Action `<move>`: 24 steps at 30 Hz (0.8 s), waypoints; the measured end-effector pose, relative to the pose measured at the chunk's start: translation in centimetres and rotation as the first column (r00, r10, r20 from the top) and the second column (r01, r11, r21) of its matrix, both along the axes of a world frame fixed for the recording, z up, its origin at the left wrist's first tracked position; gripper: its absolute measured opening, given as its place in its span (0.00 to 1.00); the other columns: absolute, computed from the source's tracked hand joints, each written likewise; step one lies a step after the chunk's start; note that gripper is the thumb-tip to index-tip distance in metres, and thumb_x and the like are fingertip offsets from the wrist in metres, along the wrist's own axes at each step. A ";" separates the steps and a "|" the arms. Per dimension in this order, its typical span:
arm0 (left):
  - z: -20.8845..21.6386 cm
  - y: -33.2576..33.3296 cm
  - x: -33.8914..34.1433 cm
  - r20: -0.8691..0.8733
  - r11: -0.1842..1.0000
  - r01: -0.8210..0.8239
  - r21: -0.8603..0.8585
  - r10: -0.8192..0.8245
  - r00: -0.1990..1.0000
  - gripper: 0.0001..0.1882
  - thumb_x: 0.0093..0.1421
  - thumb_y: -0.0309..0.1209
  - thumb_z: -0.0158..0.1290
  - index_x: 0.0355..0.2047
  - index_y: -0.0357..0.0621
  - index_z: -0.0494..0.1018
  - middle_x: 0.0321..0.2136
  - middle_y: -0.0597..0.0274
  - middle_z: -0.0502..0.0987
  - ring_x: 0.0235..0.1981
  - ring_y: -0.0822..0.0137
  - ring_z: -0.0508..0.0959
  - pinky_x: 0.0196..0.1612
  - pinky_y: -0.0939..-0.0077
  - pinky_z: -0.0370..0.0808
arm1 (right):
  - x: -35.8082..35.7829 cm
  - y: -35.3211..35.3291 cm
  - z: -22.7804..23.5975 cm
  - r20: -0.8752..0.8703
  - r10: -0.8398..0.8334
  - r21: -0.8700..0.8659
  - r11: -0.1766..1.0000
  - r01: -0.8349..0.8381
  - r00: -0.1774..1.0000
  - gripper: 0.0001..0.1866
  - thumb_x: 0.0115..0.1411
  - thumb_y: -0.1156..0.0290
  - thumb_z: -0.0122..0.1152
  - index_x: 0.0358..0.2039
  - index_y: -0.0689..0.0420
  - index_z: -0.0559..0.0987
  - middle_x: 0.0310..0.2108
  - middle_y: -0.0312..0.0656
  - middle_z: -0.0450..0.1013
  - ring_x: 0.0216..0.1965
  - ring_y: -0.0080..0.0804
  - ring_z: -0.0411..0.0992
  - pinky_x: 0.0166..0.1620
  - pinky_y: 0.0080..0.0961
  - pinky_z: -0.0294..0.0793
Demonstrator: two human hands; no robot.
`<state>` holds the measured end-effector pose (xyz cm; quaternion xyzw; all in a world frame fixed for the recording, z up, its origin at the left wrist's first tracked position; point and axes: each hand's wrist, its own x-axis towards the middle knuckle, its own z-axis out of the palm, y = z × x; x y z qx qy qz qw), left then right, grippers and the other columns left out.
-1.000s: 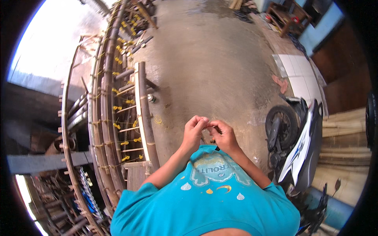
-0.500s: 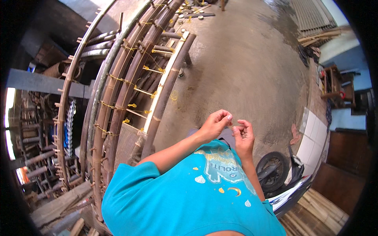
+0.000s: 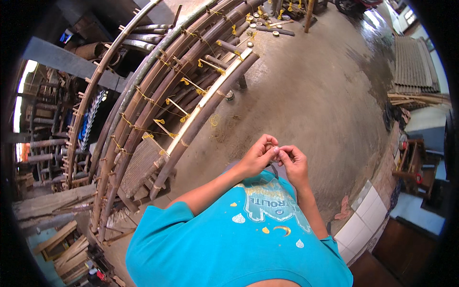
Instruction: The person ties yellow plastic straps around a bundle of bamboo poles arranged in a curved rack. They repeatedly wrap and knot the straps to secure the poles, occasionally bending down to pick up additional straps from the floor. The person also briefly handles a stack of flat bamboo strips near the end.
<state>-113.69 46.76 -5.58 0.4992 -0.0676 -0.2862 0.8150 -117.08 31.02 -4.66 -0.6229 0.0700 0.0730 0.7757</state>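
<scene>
In front of my chest, my left hand [image 3: 261, 156] and my right hand [image 3: 293, 163] meet at the fingertips. Each has thumb and fingers pressed together in a pinch; whatever lies between them is too small to make out. To the left stands a long frame of brown bamboo poles [image 3: 210, 99] with a pale strip [image 3: 203, 103] along it. Yellow cords [image 3: 185, 81] are tied in loops and bows on its thin crosspieces. Neither hand touches the frame.
Bare concrete floor [image 3: 306, 91] stretches ahead, with a loose yellow cord [image 3: 214, 120] on it. Short bamboo pieces [image 3: 275, 31] lie at the far end. White tiles [image 3: 370, 210] and a wooden stand [image 3: 410, 165] are on the right; cut wood [image 3: 71, 253] is piled lower left.
My hands have come together from slightly apart, so the fingertips now touch. The view has turned; the motorbike wheel at the lower right is out of sight.
</scene>
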 end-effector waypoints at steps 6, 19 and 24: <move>2.5 -4.1 1.8 0.116 0.965 -0.055 0.256 0.026 0.993 0.08 0.63 0.31 0.51 0.38 0.40 0.70 0.31 0.70 0.70 0.31 0.78 0.70 0.36 0.80 0.68 | 4.6 -6.8 -1.3 -0.103 -0.015 0.229 0.973 0.039 0.995 0.06 0.63 0.71 0.56 0.36 0.60 0.74 0.26 0.34 0.71 0.27 0.15 0.68 0.31 0.13 0.70; 3.7 -5.0 5.2 -0.277 0.960 -0.195 0.199 0.246 0.929 0.16 0.63 0.37 0.52 0.47 0.40 0.75 0.34 0.68 0.76 0.34 0.77 0.74 0.33 0.80 0.69 | 7.1 -4.1 1.7 0.197 0.068 -0.200 0.979 -0.028 0.978 0.05 0.64 0.74 0.53 0.38 0.61 0.72 0.31 0.38 0.73 0.31 0.19 0.72 0.37 0.17 0.74; 3.0 -3.3 5.9 -0.476 0.960 -0.280 -0.001 0.246 0.845 0.11 0.62 0.34 0.54 0.41 0.41 0.74 0.34 0.67 0.77 0.35 0.77 0.75 0.42 0.79 0.72 | 8.1 -2.9 0.8 0.258 0.100 -0.283 0.959 -0.023 0.961 0.06 0.63 0.73 0.54 0.36 0.63 0.73 0.30 0.41 0.76 0.31 0.23 0.75 0.36 0.21 0.75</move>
